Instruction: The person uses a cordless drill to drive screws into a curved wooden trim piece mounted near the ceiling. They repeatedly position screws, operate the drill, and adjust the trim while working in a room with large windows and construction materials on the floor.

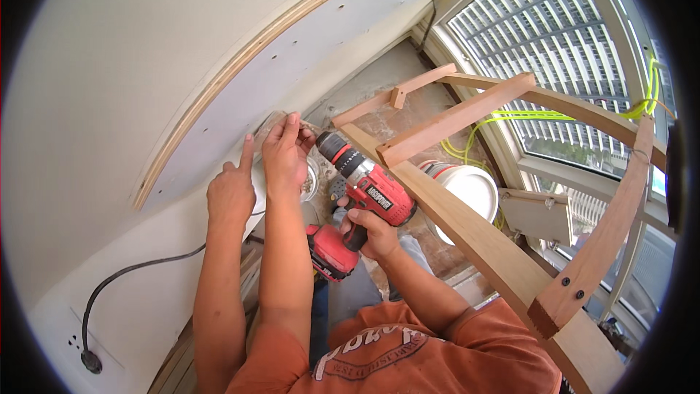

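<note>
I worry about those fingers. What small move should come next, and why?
Probably slide the left hand aside first: its fingertips press the pale panel just ahead of the red drill that the right hand grips.

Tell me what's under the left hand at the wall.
A pale strip shows past the fingertips of the left hand, pressed to the wall. The red drill, in the right hand, points in beneath it; its bit tip is covered.
</note>
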Available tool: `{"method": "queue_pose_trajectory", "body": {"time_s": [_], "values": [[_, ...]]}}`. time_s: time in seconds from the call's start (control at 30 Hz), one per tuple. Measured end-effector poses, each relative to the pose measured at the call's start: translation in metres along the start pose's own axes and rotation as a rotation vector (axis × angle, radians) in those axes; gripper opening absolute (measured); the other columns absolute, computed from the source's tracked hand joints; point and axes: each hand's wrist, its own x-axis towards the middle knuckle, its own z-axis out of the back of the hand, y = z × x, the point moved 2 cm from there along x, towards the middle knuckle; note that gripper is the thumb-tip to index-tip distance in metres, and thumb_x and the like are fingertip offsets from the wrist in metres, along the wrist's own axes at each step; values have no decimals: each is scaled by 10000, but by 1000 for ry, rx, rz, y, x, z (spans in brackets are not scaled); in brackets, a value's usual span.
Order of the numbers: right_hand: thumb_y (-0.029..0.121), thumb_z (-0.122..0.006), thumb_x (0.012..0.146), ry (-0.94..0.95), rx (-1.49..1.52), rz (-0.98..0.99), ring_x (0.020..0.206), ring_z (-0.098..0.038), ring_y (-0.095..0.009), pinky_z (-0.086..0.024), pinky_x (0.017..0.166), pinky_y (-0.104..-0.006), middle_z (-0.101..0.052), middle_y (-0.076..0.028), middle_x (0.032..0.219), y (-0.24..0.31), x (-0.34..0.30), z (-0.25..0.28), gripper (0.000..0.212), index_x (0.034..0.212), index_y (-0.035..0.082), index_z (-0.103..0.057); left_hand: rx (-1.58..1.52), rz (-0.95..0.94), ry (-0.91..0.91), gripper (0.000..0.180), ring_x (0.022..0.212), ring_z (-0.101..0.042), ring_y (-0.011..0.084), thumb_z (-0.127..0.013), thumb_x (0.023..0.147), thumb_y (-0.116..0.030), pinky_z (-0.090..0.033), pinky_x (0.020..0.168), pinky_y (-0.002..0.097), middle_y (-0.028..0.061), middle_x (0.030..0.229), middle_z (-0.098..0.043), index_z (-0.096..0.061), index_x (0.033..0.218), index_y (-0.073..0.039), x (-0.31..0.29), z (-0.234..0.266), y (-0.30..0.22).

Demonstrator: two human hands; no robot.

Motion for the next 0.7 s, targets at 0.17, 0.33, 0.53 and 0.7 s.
{"method": "queue_pose_trajectory", "body": {"time_s": [0.17, 0.33, 0.53, 0.7], "values": [[16, -576, 813, -15, -27, -3, 694, -616, -174, -531, 644, -315, -603, -97, 1048, -4, 0, 1, 466, 1267, 28, -476, 8, 64, -8, 156, 706, -577, 130, -658, 920, -173, -526, 641, 279, 18, 813, -602, -627, 970, -28, 6, 4, 0], [14, -572, 816, 8, -63, -27, 697, -611, -169, -522, 641, -301, -602, -96, 1052, -4, -1, 2, 459, 1266, 19, -487, -17, 87, -2, 183, 714, -578, 134, -662, 919, -209, -520, 634, 289, 15, 816, -611, -636, 987, -41, 6, 12, 3], [14, -575, 821, 21, -89, -39, 705, -609, -167, -511, 642, -295, -602, -94, 1049, -15, -4, 4, 452, 1265, 14, -492, -16, 101, -22, 208, 749, -594, 185, -662, 915, -195, -521, 694, 319, 38, 858, -599, -634, 1010, -12, -2, 27, -3], [5, -587, 820, 78, -121, -33, 707, -605, -168, -508, 645, -299, -607, -88, 1042, -25, 2, -3, 423, 1234, 19, -507, 31, 59, -57, 228, 760, -596, 185, -661, 916, -190, -522, 706, 320, 53, 878, -606, -631, 1034, 3, -5, 43, -16]]}}
